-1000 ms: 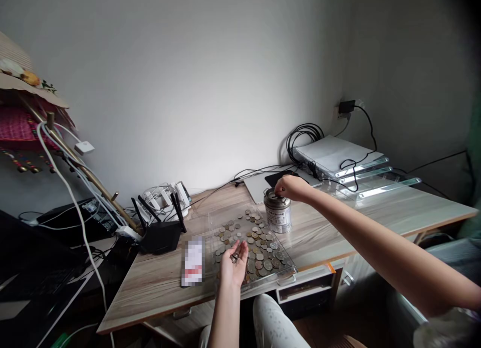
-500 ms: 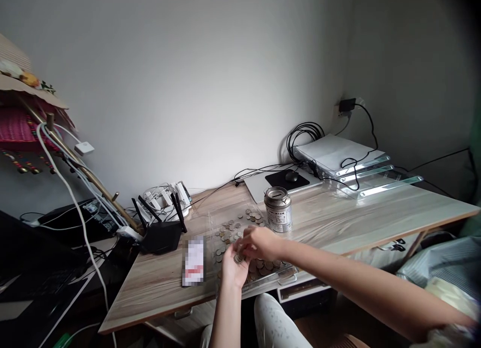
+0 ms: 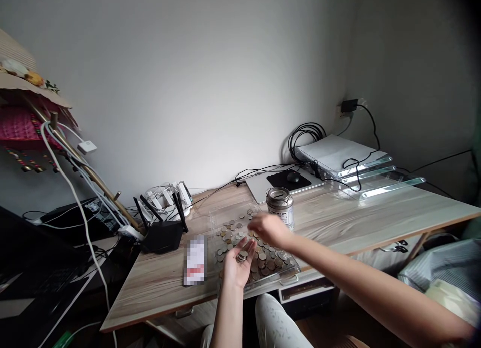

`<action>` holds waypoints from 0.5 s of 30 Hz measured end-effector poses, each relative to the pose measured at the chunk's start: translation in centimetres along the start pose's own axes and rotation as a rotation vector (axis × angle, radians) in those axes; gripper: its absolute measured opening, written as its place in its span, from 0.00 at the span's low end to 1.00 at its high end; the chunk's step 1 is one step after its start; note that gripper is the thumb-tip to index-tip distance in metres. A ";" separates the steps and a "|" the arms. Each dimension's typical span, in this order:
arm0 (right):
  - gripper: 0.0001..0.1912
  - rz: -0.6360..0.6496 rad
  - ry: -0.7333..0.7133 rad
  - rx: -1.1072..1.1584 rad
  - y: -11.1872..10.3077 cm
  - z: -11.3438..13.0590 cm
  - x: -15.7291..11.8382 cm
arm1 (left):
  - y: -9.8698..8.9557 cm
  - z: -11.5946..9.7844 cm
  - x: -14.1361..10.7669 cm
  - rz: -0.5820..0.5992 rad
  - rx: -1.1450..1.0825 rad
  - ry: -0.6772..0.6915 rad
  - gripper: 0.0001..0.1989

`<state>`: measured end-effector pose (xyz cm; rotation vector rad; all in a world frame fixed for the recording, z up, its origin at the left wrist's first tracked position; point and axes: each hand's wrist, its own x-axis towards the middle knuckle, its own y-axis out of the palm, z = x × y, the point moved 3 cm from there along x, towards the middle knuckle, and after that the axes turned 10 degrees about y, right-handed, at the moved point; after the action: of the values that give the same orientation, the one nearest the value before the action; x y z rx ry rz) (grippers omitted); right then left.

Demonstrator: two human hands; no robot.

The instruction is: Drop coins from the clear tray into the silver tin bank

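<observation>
While the left hand (image 3: 237, 268) lies palm up, cupped with its fingers loosely open, a small stack of coins (image 3: 242, 256) rests in it. These are round, thin and metallic, dull silver in tone, overlapping near the base of the fingers. The right hand (image 3: 270, 228) hovers above the tray with its fingers curled together; whether it pinches a coin cannot be told.

Beneath both hands, the shallow tray (image 3: 295, 271) is clear, hard plastic with straight edges and a glossy rim. Across its floor are scattered coins (image 3: 270, 264), flat discs of mixed sizes, some silvery, others brassy or brownish, crowded more densely toward the near side.

Just beside the tray's right side, partly behind the right hand and wrist, stands the tin (image 3: 280, 202), an upright metal cylinder with a dark slot in its round lid, a thin wire handle and a pale printed label.

The desk (image 3: 150, 288) has a smooth, streaky, greyish-brown wood-grain top. Left of the tray lie a pixelated rectangular object (image 3: 195, 262) and, farther back, a matt black router (image 3: 161, 236) with upright antennas. Behind the tin, a rounded black mouse (image 3: 293, 177) sits on a flat dark pad (image 3: 276, 179).
</observation>
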<state>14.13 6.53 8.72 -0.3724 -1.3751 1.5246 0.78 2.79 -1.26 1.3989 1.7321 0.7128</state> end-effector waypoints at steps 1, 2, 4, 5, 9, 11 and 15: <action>0.13 -0.091 0.064 -0.021 -1.7 -1.4 0.8 | -0.1 0.1 0.0 0.000 0.010 0.008 0.12; 0.13 -0.182 0.135 -0.053 -3.4 -3.1 1.7 | -0.3 0.1 0.0 -0.007 0.024 0.022 0.13; 0.11 -0.204 0.216 -0.126 -5.9 -6.3 3.3 | -0.5 0.1 0.0 -0.040 0.064 0.062 0.13; 0.10 -0.151 0.234 -0.163 -6.6 -7.8 4.0 | -0.5 0.1 0.0 -0.048 0.084 0.071 0.13; 0.10 0.061 0.280 -0.281 -7.1 -11.0 5.1 | -0.1 0.1 -0.3 -0.009 0.140 0.070 0.11; 0.10 0.072 0.278 -0.306 -6.9 -10.8 4.9 | 0.1 0.0 -0.4 0.004 0.147 0.077 0.11; 0.12 -0.133 0.200 -0.246 -6.1 -6.9 3.2 | 0.6 -0.1 -0.8 0.026 0.128 0.053 0.11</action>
<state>20.82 12.12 13.21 -0.5596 -1.4012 1.1795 1.09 2.21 -0.57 1.5040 1.8309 0.6686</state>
